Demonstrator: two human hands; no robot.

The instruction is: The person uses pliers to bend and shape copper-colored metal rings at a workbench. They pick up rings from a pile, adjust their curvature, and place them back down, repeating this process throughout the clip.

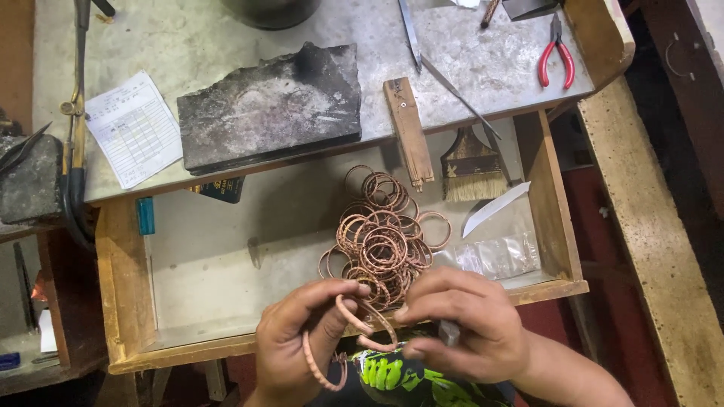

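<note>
My left hand (298, 335) and my right hand (464, 324) meet over the front edge of an open wooden drawer (132, 316). Between their fingertips they pinch a thin copper-coloured bangle (367, 320). A thicker ribbed bangle (320, 369) hangs below my left hand, hooked on its fingers. Just behind the hands, inside the drawer, lies a heap of several similar bangles (381, 237). My right hand also seems to hold a small grey object (449, 332), mostly hidden.
In the drawer lie a flat brush (473, 169), a white paper scrap (494, 207) and a clear plastic bag (498, 256). On the bench above sit a charred block (271, 105), a wooden peg (407, 132), a printed sheet (136, 128), red-handled pliers (556, 56) and tweezers (411, 30).
</note>
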